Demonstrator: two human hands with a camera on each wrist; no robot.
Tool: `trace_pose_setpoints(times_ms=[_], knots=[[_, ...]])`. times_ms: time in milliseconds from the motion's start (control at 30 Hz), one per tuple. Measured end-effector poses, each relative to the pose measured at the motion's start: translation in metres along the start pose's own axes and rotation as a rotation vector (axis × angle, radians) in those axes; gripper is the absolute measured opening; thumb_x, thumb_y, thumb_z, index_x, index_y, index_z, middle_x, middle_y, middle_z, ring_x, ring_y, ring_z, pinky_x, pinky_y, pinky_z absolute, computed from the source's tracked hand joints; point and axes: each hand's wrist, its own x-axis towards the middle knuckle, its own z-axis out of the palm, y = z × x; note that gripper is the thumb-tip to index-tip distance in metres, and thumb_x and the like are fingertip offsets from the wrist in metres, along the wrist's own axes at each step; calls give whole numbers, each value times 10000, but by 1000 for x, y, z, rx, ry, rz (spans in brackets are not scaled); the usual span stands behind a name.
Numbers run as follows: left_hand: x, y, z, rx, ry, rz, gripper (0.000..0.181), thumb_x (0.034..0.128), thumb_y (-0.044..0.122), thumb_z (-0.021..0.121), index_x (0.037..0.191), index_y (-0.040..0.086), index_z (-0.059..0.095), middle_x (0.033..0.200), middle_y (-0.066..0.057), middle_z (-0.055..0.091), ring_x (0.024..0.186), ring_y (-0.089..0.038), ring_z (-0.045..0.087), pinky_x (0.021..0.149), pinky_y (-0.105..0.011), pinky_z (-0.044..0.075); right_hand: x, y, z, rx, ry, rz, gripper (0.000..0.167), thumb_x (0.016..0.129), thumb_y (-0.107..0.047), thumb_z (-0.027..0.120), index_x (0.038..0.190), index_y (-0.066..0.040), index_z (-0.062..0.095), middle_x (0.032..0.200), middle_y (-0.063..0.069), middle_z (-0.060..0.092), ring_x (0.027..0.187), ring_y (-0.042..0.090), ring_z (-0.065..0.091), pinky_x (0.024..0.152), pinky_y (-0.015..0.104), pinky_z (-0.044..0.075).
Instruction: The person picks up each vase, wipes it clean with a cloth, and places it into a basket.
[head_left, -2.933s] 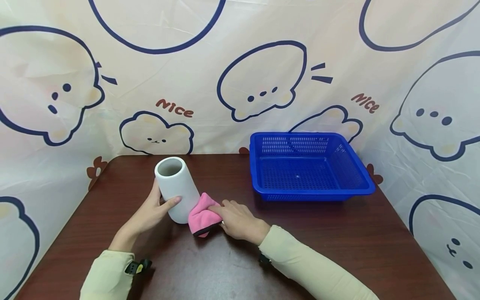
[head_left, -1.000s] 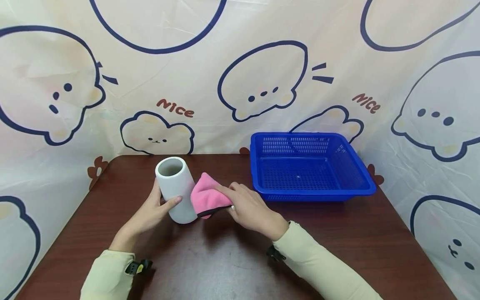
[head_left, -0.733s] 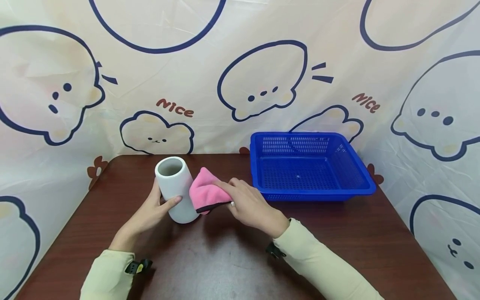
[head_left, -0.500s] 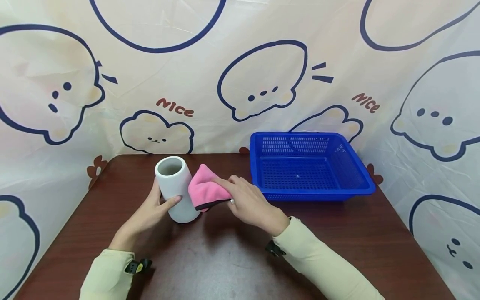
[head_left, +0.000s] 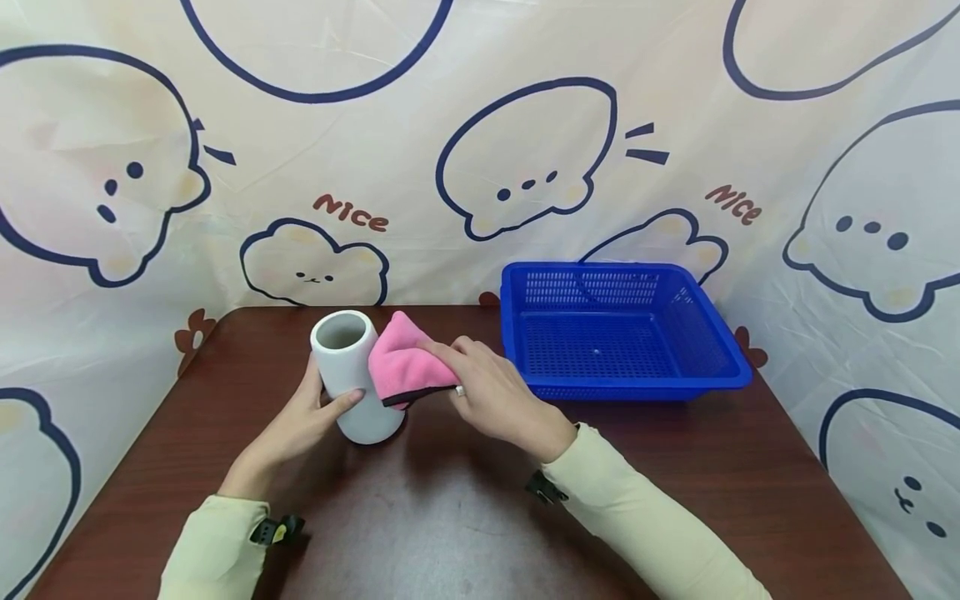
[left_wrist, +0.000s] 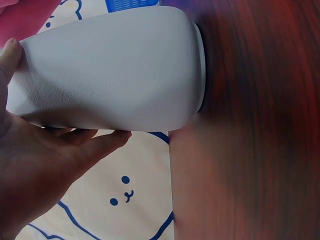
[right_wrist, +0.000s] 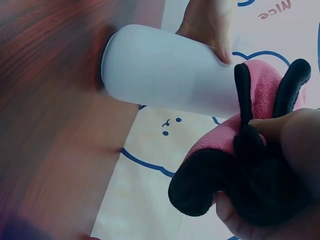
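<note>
A white vase (head_left: pixel 357 392) with a round open top stands upright on the brown table. The left hand (head_left: pixel 296 421) grips it from the left, thumb across its front; the left wrist view shows the fingers behind the vase (left_wrist: pixel 110 75). In the right hand (head_left: pixel 502 396) is a bunched pink cloth (head_left: pixel 405 362) with a black edge, which lies against the vase's upper right side. The right wrist view shows the cloth (right_wrist: pixel 212 140) folded between thumb and fingers, near the upper part of the vase (right_wrist: pixel 165 70).
A blue perforated basket (head_left: pixel 626 383) sits at the back right of the table (head_left: pixel 450 533), with nothing in it. Behind and at both sides hangs a pale sheet (head_left: pixel 405 167) with cartoon drawings.
The right hand and the pink cloth have moved up along the vase's right side, from near its base to near its rim. The left hand and the vase have stayed in place.
</note>
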Motion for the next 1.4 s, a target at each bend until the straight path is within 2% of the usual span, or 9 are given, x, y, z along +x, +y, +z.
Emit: trace_pose_setpoints(times_ms=[233,333,700,1133,1400], knots=[[0,0,0,26,5,3,870,1014,184,616,1586,217,-37,1560,-147,223,1413,-342,320,1100,-625,354,5,-3,-3,-1,18,-7,711,895,-53,650,1524,-314,448,1029,-17,586,891,124,518,655,242,459],[0,0,0,31,6,4,866,1013,175,615,1587,197,-33,1553,-154,238,1397,-339,340,1085,-603,374,7,-4,-4,11,23,-9,712,892,-41,641,1520,-318,453,1005,-22,574,880,118,510,649,240,456],[-2,3,1,26,15,15,853,1010,159,616,1587,171,-13,1544,-160,254,1395,-340,340,1084,-614,372,16,-7,0,15,-19,-5,728,894,-19,617,1497,-389,445,956,-30,527,851,122,483,614,235,439],[-2,2,0,28,8,-2,868,1013,187,613,1588,195,-38,1565,-161,211,1417,-365,294,1094,-661,345,21,-10,4,-5,-45,-10,692,905,-39,632,1487,-372,458,989,-18,557,877,129,502,622,231,446],[-1,2,0,37,13,24,866,1009,167,613,1592,186,-27,1560,-176,216,1405,-380,308,1080,-674,353,22,-10,6,11,-66,1,700,909,-36,632,1496,-369,449,993,-17,554,882,133,502,626,225,448]])
